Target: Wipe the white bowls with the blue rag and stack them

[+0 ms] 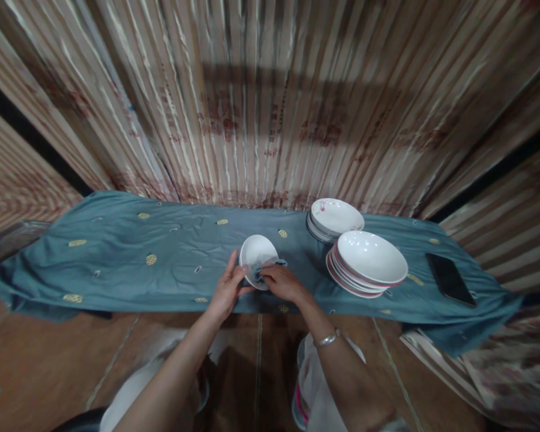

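1. The small white bowl (255,246) is at the centre of the clock, above the near part of the teal pineapple-print tablecloth (117,252); whether its base touches the fabric cannot be told.
2. At the bowl's 8 o'clock, the left hand (227,286) grips its side, thumb at the rim and index finger extended toward 12.
3. At 4 o'clock, the right hand (282,282) has its fingers bunched, pinching a bluish cloth (277,262) against the bowl's inside. A silver-coloured bracelet (327,338) circles that wrist.
4. At 2 o'clock stands a stack of floral-patterned plates (337,216), pink blossoms on the uppermost.
5. At 3 o'clock, just beside those plates, is a stack of red-rimmed white bowls (371,258).
6. Farther out toward 3 o'clock lies a black smartphone (450,279).
7. At 12 o'clock, the striped floral curtain (252,54) carries small dark vertical lettering (274,117), too blurred to read.
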`<state>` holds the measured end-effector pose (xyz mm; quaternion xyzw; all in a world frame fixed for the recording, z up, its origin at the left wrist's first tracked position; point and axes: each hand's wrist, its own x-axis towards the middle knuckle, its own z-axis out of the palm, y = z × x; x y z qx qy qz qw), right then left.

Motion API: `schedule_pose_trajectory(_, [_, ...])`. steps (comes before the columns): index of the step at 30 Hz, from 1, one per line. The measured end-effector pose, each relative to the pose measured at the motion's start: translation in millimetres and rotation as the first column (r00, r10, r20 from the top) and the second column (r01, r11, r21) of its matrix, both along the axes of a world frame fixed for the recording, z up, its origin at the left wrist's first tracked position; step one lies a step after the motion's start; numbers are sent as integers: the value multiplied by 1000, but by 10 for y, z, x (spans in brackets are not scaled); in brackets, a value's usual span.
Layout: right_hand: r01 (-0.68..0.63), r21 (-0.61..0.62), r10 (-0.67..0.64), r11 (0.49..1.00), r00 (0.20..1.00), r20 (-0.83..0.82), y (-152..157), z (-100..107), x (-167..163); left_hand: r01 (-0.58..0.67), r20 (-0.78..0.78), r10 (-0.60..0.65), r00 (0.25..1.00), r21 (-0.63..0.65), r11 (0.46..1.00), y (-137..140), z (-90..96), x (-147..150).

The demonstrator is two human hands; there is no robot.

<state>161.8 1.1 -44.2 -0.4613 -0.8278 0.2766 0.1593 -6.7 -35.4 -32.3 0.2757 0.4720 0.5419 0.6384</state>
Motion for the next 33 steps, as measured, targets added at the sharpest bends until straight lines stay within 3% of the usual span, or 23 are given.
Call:
schedule_pose_trajectory(4, [-68, -141, 21, 988, 951, -307, -17, -43, -31, 3, -11, -3, 1000, 11, 1000, -1, -1, -3])
schedule_pose_trajectory(9, [-121, -329, -151, 936, 708, -690, -90, -26, -203, -8, -9, 8, 1000, 0, 1000, -5, -9, 3])
schedule_pose_trajectory(12, [-117, -334, -208, 935, 584, -785, -124, 38, -316, -14, -6, 14, 1000, 7, 1000, -6, -1, 0])
schedule_pose_trajectory(15, [-48, -307, -234, 950, 540, -808, -101, 55, -396, 7, -12, -6, 1000, 33, 999, -10, 5, -1])
schedule_pose_trajectory(19, [59, -241, -231, 969, 568, -790, 10, -35, -456, 19, -30, -18, 999, 43, 999, -18, 2, -4])
schedule_pose_trajectory(22, [131, -128, -183, 983, 671, -719, 92, -80, -463, 24, -41, -22, 999, 48, 999, -35, 3, -20])
schedule_pose_trajectory(26, [210, 91, -151, 973, 888, -433, 137, -41, -395, 38, -44, -36, 998, 50, 998, -71, 13, -46])
schedule_pose_trajectory(28, [217, 183, -170, 959, 956, -240, 141, -26, -334, 34, -47, -32, 998, 46, 998, -83, 19, -50])
schedule_pose_trajectory(33, [217, 255, -243, 942, 967, 74, 115, -83, -176, 25, -52, -23, 998, 41, 999, -82, 30, -42])
